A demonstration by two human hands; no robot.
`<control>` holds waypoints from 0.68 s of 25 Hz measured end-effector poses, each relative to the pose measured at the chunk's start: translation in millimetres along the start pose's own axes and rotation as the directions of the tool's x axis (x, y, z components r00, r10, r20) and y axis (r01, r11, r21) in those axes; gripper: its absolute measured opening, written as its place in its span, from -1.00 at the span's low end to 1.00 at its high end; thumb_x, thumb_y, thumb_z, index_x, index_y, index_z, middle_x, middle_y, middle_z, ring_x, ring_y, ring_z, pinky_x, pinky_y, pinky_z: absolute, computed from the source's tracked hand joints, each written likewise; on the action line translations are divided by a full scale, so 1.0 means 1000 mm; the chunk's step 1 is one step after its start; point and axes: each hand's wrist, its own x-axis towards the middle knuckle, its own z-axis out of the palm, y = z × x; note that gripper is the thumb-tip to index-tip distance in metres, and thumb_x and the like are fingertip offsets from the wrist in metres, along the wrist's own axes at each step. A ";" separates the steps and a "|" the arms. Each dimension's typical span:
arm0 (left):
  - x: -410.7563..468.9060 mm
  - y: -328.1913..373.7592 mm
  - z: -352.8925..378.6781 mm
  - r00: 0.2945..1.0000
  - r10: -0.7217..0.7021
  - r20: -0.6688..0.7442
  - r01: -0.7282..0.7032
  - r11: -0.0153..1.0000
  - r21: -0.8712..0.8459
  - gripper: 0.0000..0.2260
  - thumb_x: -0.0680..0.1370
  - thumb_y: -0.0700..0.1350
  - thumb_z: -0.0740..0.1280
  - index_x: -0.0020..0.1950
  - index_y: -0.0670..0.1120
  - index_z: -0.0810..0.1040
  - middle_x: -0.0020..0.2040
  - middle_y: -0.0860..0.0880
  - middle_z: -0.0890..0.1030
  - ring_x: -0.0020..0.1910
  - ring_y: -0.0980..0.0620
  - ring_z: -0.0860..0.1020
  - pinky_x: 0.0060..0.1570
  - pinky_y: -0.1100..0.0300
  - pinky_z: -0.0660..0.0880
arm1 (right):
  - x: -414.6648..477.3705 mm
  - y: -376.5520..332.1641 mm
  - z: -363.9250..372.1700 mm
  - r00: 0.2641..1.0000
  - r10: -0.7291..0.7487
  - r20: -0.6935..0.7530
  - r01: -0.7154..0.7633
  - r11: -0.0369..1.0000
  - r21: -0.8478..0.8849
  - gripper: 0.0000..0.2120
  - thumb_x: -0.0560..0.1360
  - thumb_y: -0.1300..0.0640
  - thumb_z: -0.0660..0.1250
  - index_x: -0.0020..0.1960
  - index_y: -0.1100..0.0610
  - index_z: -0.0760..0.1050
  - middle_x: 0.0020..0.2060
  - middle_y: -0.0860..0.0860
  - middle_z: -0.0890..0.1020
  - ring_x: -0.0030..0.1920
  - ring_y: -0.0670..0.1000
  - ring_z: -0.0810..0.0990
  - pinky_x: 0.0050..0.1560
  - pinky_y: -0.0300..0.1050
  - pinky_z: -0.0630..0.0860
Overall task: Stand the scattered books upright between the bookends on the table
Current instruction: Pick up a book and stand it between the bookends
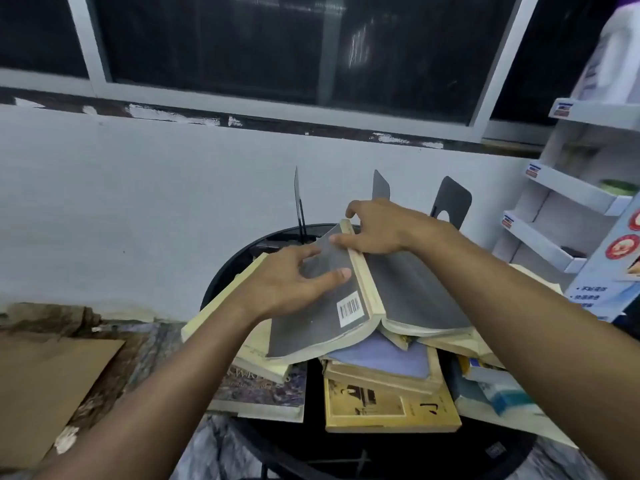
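Observation:
A thick grey-covered book (311,327) lies spread open, covers up, on a heap of books on the round black table (346,455). My left hand (287,282) grips its left cover, which bears a barcode. My right hand (377,226) holds the far end of its spine. Under it lie a lavender book (384,358), a yellow book (391,407), a purple-covered book (263,393) and several more. Black metal bookends stand at the table's far side: one thin, edge-on (296,195), one behind my right hand (381,185), one further right (452,199).
A white wall and a dark window rise behind the table. A white display rack (568,195) with slanted shelves stands at the right. Brown cardboard (45,386) lies on the floor at the left. More pale books (498,393) pile up at the table's right edge.

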 end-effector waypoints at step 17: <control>0.010 0.018 0.019 0.999 0.007 0.051 -0.008 1.000 0.020 -0.11 0.22 0.60 0.30 0.39 0.09 0.45 0.32 0.14 0.53 0.30 0.09 0.51 0.29 0.01 0.50 | 0.014 -0.013 -0.007 0.982 -0.007 -0.189 0.027 0.995 0.101 -0.77 0.51 0.04 0.32 0.07 0.16 0.52 0.00 0.06 0.61 0.03 0.11 0.57 0.02 0.04 0.57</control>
